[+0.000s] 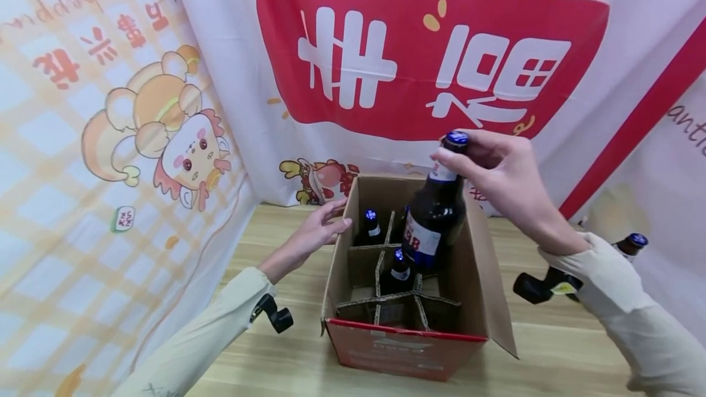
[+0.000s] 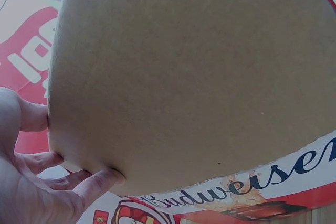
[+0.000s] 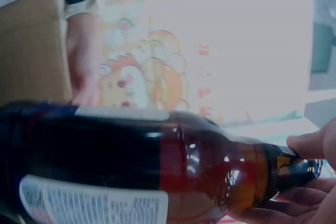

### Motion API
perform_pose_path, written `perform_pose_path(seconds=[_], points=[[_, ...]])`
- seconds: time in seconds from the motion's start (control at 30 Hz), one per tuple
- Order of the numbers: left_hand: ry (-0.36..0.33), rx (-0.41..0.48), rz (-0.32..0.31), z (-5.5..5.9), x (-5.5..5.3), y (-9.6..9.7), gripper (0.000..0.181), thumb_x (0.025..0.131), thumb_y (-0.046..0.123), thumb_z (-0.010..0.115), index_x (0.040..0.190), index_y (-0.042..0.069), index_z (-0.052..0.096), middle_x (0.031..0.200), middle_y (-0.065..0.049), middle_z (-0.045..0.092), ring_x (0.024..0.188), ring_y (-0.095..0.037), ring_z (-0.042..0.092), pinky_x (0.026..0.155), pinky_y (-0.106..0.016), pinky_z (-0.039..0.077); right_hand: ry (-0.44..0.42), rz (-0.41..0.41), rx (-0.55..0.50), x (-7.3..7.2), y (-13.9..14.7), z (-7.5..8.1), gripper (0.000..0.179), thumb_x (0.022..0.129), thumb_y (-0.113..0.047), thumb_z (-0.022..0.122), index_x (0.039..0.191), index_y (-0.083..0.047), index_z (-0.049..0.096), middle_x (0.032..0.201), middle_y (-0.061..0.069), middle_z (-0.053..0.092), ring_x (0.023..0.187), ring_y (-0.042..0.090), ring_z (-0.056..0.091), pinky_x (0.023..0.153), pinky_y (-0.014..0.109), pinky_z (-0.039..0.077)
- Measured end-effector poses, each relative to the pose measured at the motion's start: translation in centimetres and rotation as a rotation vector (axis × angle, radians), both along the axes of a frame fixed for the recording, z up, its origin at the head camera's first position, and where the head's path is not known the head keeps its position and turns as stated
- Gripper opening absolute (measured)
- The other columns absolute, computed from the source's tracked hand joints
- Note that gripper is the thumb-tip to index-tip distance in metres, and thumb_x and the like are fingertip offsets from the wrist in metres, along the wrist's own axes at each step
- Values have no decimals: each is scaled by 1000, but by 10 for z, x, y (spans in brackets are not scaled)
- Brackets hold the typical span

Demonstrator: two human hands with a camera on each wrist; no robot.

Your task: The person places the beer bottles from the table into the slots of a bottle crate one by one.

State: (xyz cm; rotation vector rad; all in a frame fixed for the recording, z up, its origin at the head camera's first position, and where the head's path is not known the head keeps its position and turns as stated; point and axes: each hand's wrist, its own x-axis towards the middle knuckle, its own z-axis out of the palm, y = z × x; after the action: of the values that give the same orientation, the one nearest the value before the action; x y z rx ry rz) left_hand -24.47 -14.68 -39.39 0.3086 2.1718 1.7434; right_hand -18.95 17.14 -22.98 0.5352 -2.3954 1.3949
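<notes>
right hand (image 1: pixel 502 170) pinched beer bottle (image 1: pixel 441 207) by neck, likely to clear cardboard dividers (image 1: pixel 361 259); left hand (image 1: pixel 314 228), fingers extended, touched budweiser carton (image 1: pixel 402 354), perhaps steadying.

Much of the glass lost to sight

The raised bottle (image 1: pixel 432 222) blocks my look into cells of the box (image 1: pixel 397 351) behind it. Inside, the far bottle (image 1: pixel 371 225) and the middle bottle (image 1: pixel 399 273) show little beyond cap and neck; the rest sinks among cardboard dividers (image 1: pixel 363 263). At right, another bottle (image 1: pixel 630 244) is mostly lost behind the right sleeve (image 1: pixel 601 277). By the right wrist camera, the raised bottle's base runs off the edge, the left fingers (image 3: pixel 85 85) are blurred, and the white label's (image 3: pixel 94 203) print is too fine; by the left one, the Budweiser lettering (image 2: pixel 234 185) is cut short.
</notes>
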Motion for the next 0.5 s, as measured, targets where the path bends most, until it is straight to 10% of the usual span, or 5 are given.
perform_pose_path(seconds=[0.5], points=[[-3,-27,1,-1,-3,0,69,106,28,62,165,15,30,166,-19,36,148,-42,43,114,-60,47,-315,162,78,-23,-53,-35,41,97,-31,76,123,-3,61,112,14,72,95,26,70,82,32,63]])
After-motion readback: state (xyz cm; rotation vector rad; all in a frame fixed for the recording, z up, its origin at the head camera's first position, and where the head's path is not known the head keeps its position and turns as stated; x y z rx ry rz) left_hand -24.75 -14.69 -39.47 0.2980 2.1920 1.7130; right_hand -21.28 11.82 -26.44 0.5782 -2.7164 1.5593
